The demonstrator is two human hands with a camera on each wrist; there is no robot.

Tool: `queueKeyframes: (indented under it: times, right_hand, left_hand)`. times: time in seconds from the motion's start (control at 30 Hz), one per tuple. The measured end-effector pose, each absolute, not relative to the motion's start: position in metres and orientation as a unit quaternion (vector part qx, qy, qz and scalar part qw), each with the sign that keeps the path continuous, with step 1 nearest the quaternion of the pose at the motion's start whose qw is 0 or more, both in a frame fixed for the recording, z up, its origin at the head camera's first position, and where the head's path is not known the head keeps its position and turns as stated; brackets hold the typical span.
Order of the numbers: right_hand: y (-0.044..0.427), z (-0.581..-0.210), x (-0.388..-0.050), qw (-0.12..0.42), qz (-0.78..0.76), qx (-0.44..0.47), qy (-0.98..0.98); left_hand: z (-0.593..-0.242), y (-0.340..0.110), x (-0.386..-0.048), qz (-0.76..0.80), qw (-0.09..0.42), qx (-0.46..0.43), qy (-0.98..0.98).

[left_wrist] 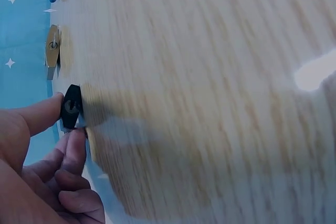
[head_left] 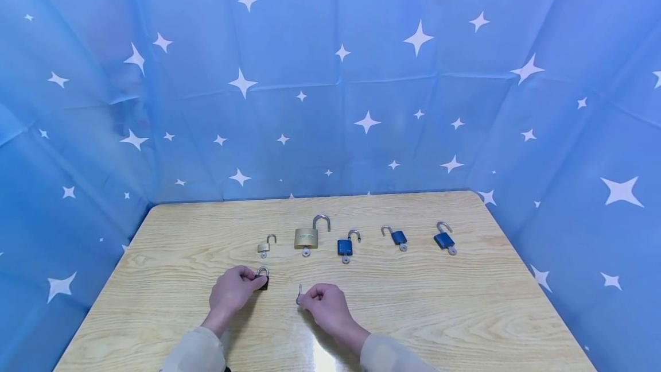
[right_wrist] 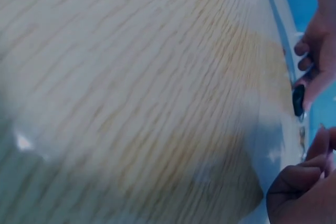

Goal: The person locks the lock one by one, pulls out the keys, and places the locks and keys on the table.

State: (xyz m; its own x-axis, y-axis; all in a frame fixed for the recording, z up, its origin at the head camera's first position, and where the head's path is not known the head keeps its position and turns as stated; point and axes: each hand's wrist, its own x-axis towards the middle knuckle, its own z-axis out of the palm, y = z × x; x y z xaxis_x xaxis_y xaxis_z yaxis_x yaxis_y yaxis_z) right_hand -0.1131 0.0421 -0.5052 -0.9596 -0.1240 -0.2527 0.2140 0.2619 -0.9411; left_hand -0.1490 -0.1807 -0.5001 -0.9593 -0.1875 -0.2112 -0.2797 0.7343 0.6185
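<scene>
Between thumb and fingers, my left hand (head_left: 230, 291) pinches a small black padlock (head_left: 264, 284) near the table's left side. Its silver shackle points away from me, and the left wrist view shows the keyhole end of the padlock (left_wrist: 71, 107). To the right, my right hand (head_left: 329, 307) pinches a small metal key (head_left: 300, 290) just above the table, apart from the padlock. The right wrist view shows the right hand's curled fingers (right_wrist: 294, 182), but the key cannot be made out there.
Behind the hands lie a small brass padlock (head_left: 263, 247), a large brass padlock (head_left: 306, 238) and three blue padlocks, one left (head_left: 345, 247), one middle (head_left: 399, 237), one right (head_left: 443, 240). All have raised shackles and keys inserted. A blue starry curtain (head_left: 289, 113) surrounds the wooden table (head_left: 465, 314).
</scene>
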Motion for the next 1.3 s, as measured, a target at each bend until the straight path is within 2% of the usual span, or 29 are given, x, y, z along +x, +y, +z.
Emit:
queueKeyframes:
  times: [0.73, 1.3]
  right_hand:
    - [-0.008, -0.501, -0.112, 0.112, -0.521, -0.036, 0.845]
    - [-0.039, -0.500, -0.122, 0.135, -0.443, 0.006, 0.886]
  left_hand:
    - [-0.496, -0.189, -0.153, 0.328, 0.066, -0.124, 0.934]
    - [-0.485, -0.213, -0.158, 0.337, 0.053, -0.137, 0.930]
